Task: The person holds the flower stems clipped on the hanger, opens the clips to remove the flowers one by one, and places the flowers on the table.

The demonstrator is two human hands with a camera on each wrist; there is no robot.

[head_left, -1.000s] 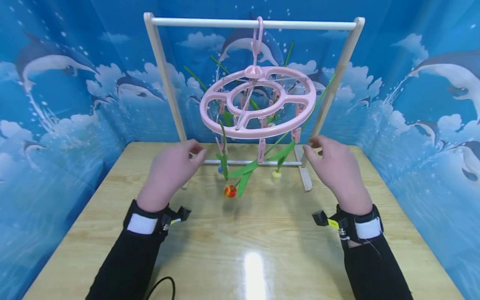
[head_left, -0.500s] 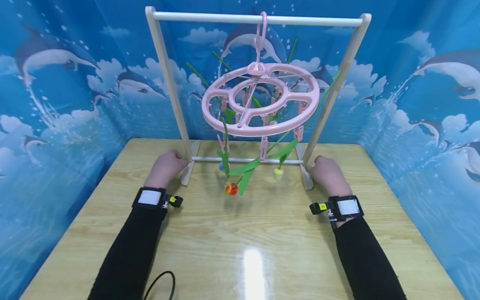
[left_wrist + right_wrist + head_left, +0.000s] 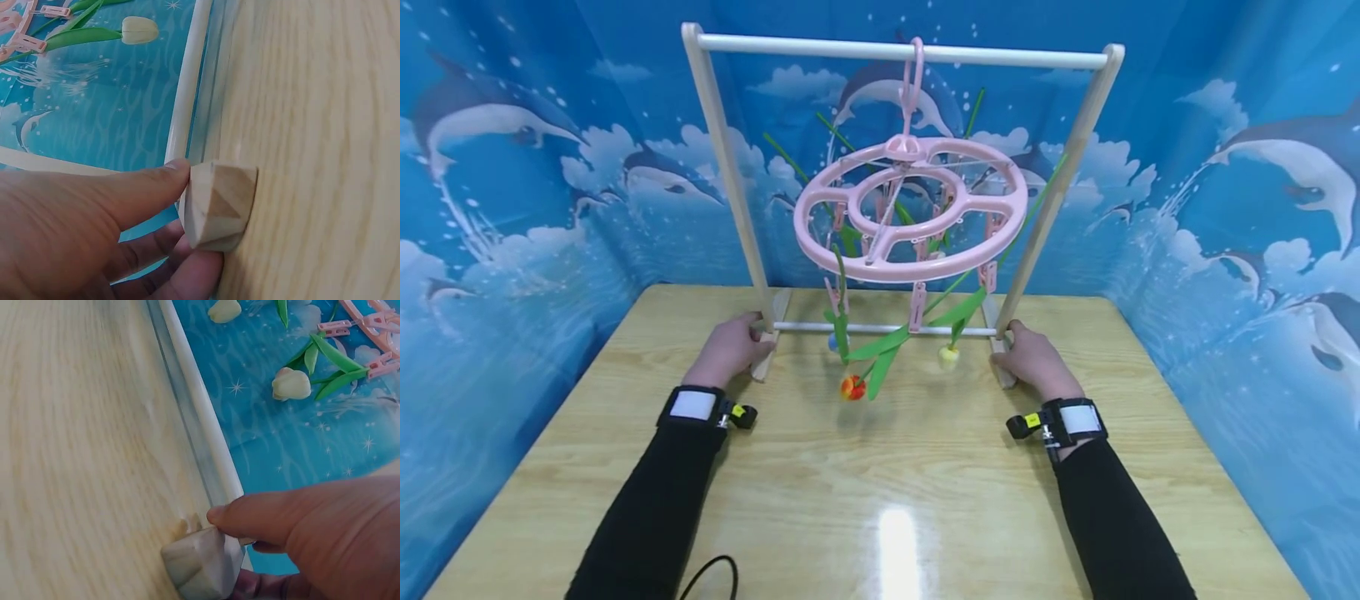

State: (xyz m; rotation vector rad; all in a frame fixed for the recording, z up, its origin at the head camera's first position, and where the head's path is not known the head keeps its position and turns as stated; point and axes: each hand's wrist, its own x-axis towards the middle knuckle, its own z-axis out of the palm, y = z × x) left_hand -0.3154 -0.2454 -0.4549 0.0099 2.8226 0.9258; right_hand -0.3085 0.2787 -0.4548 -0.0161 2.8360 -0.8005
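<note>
A wooden rack (image 3: 730,167) with a white top bar stands at the back of the table. Its left foot (image 3: 219,206) is held by my left hand (image 3: 724,350), thumb on the inner side and fingers on the outer side. My right hand (image 3: 1036,360) grips the right foot (image 3: 203,562) in the same way. From the top bar hangs a round pink clip hanger (image 3: 910,267). Its clips hold several artificial tulips upside down, among them a red-orange tulip (image 3: 853,387) and a pale yellow tulip (image 3: 949,355). Parts of both feet are hidden behind my fingers.
A blue dolphin-print curtain (image 3: 512,208) encloses the back and sides of the light wood table (image 3: 880,467). A white lower bar (image 3: 880,329) joins the rack's two sides. A black cable (image 3: 722,560) curls at the front left.
Both hands came down from beside the hanger to the base of the rack, then took hold of its feet. The rack and tulips keep about the same place on the table.
</note>
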